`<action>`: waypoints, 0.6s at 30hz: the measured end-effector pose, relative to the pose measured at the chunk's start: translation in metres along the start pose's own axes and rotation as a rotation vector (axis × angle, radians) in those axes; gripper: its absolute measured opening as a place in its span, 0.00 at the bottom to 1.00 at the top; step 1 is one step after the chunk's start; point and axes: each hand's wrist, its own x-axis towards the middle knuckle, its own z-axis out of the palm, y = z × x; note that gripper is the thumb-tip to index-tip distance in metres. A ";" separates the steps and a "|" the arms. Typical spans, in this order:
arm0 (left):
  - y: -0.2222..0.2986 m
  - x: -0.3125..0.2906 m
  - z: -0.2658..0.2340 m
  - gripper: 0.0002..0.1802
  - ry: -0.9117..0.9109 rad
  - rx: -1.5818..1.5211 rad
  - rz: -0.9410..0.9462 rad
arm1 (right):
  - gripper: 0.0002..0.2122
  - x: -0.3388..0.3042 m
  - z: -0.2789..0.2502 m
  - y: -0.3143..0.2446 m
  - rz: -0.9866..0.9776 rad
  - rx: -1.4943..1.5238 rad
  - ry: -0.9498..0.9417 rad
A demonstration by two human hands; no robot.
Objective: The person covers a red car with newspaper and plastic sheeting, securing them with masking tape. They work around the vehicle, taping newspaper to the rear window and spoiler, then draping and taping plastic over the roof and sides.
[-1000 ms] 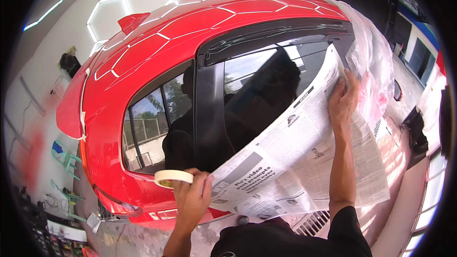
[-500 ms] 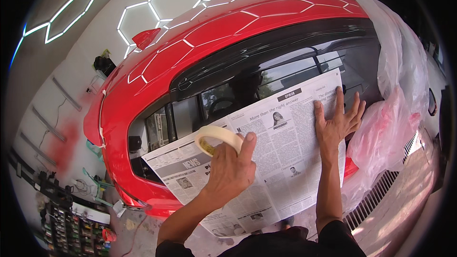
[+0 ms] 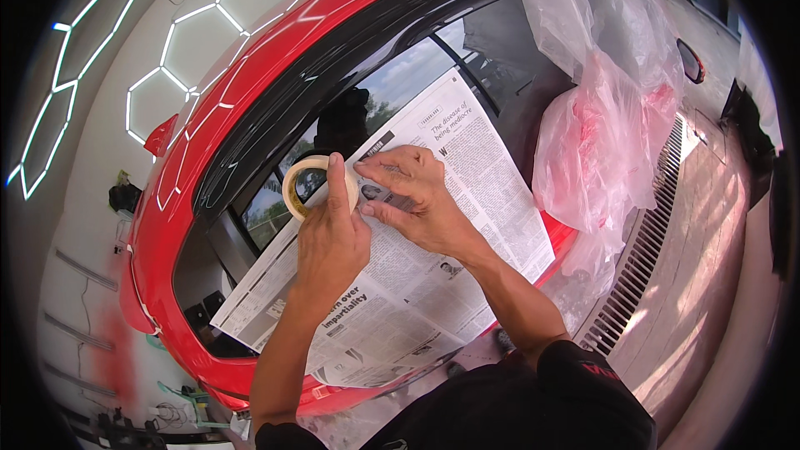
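My left hand (image 3: 333, 242) grips a roll of cream masking tape (image 3: 350, 190), its index finger stretched up along the roll's side. Close to the roll's right edge is my right hand (image 3: 412, 200), fingers curved, with a gap between thumb and index finger; whether a fingertip touches the tape is hard to make out. Under both hands a newspaper sheet (image 3: 479, 175) lies slanted against the side of a red car (image 3: 179, 317). It covers the lower part of the dark side window (image 3: 408, 75), and its bottom edge hangs past the bodywork.
Crumpled clear plastic sheeting (image 3: 583, 142) with red overspray drapes over the car at the right. A slotted floor drain (image 3: 637, 250) runs beside it. Hexagonal light tubes (image 3: 196, 8) fill the upper left. Metal strips (image 3: 79, 329) are fixed to the wall at the left.
My right hand has left the newspaper's right side and come over to the tape roll. The roll, in my left hand, is now upright by the sheet's upper edge. The view has shifted right.
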 end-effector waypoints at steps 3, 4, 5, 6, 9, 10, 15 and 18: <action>0.001 0.004 -0.003 0.47 -0.026 0.003 0.018 | 0.13 -0.006 0.010 0.014 -0.005 -0.011 0.031; 0.000 0.006 -0.003 0.47 -0.037 0.003 0.021 | 0.11 -0.007 0.012 0.017 -0.014 -0.008 0.049; 0.000 0.006 -0.002 0.46 -0.030 0.027 0.038 | 0.09 -0.008 0.012 0.016 -0.020 -0.003 0.060; 0.000 0.006 -0.002 0.46 -0.022 0.052 0.057 | 0.08 -0.007 0.013 0.016 -0.012 -0.026 0.069; -0.002 0.007 0.003 0.45 -0.026 0.157 0.111 | 0.05 -0.004 0.013 0.012 0.037 -0.075 0.116; -0.003 0.009 0.006 0.45 -0.031 0.198 0.130 | 0.05 -0.002 0.013 0.014 0.066 -0.067 0.146; 0.003 0.013 -0.005 0.44 -0.135 0.437 0.155 | 0.06 0.021 0.003 0.021 0.049 -0.247 0.398; 0.002 0.008 -0.014 0.47 -0.219 0.557 0.092 | 0.09 0.045 -0.021 0.026 0.368 -0.092 0.532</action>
